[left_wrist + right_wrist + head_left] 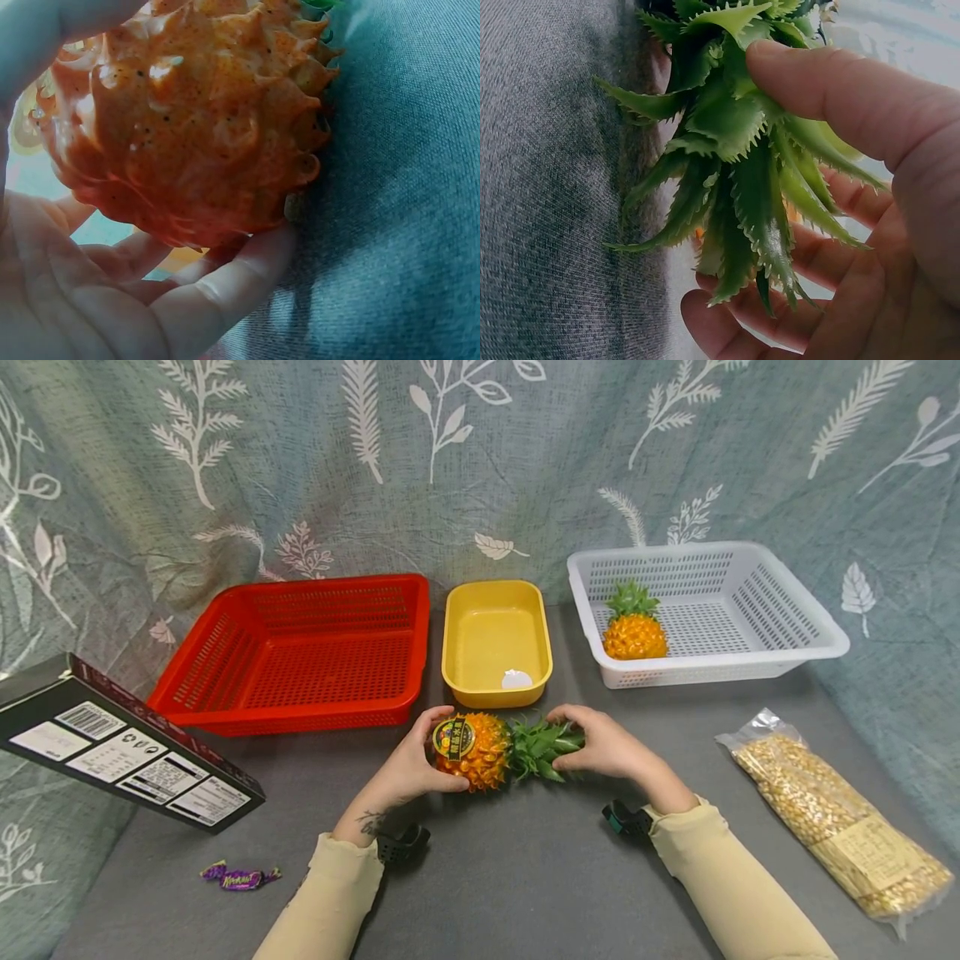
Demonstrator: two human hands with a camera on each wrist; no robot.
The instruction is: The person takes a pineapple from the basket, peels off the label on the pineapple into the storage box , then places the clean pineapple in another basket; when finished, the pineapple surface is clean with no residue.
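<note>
A small orange pineapple [483,753] with a round black-and-gold label lies on its side on the grey table, its green leaves [542,746] pointing right. My left hand [420,762] holds its body from the left, thumb on the near side and fingers round the far side. Up close in the left wrist view, the glossy, spiky skin [202,120] fills the space between thumb and fingers. At the other end, my right hand [600,743] has its thumb and fingers about the leaf crown. The thumb lies against the serrated leaves [735,172] in the right wrist view.
Behind stand a red basket [330,714], a yellow tub [495,697] and a white basket [720,672] with another pineapple [636,631] inside. A dark box [142,752] is at left, near a purple-wrapped candy [240,878]. A bag of corn kernels [832,818] lies right.
</note>
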